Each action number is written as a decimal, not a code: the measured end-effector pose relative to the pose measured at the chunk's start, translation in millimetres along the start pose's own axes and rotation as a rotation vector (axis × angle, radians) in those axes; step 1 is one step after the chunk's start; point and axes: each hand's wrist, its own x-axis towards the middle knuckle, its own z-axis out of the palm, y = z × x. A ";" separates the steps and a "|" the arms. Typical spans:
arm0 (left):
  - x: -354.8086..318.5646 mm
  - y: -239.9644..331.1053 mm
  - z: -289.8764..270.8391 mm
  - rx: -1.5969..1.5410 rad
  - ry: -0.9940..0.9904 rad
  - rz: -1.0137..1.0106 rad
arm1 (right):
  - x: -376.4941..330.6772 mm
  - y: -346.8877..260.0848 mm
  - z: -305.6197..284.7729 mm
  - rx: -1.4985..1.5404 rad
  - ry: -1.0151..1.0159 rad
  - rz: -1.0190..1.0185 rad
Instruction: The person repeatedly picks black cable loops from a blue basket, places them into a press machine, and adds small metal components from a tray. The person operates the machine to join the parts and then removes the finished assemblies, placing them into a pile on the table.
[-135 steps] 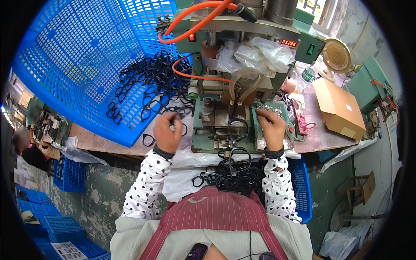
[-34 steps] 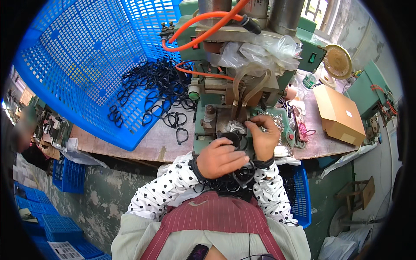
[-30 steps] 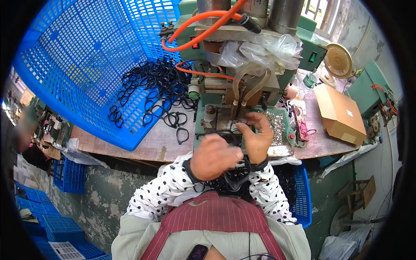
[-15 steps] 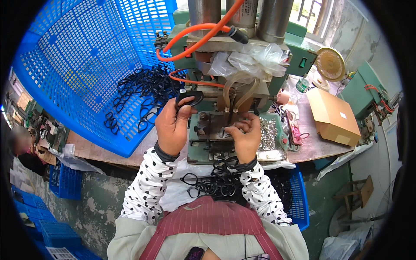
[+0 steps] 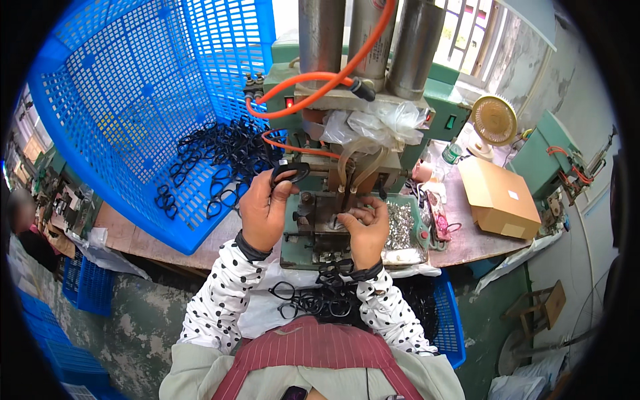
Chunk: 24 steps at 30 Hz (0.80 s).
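Observation:
My left hand (image 5: 262, 217) is closed on a black eyeglass frame (image 5: 293, 173), held up left of the green bench press (image 5: 300, 250). At the metal fixture (image 5: 328, 217), under two clear tubes, the fingers of my right hand (image 5: 369, 233) are pinched together. Whatever they grip there is too small to make out. Beside that hand lies a shallow tray of small shiny metal parts (image 5: 400, 225). Several more black eyeglass frames (image 5: 317, 303) rest on a white sheet across my lap.
A big blue basket (image 5: 150, 67) with a pile of black frames (image 5: 220, 150) leans at the left. Orange hoses (image 5: 303, 80) loop before the press cylinders. To the right are a cardboard box (image 5: 500, 197), a fan (image 5: 494, 120) and a wooden stool (image 5: 543, 310).
The whole view has shifted, so the press and bench sit slightly lower and further left. Both hands keep nearly the same places relative to the press, with the left still holding the frame.

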 end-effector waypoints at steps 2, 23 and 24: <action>1.4 0.2 -1.4 0.014 -0.007 0.016 | 0.5 0.4 0.0 0.002 0.018 -0.008; -1.0 -10.2 -0.5 0.056 0.027 0.137 | 2.9 -4.0 -14.6 -0.315 -0.127 -0.099; 0.7 -10.0 -0.5 0.077 0.018 0.159 | 1.2 -11.7 -19.3 -0.286 -0.089 -0.132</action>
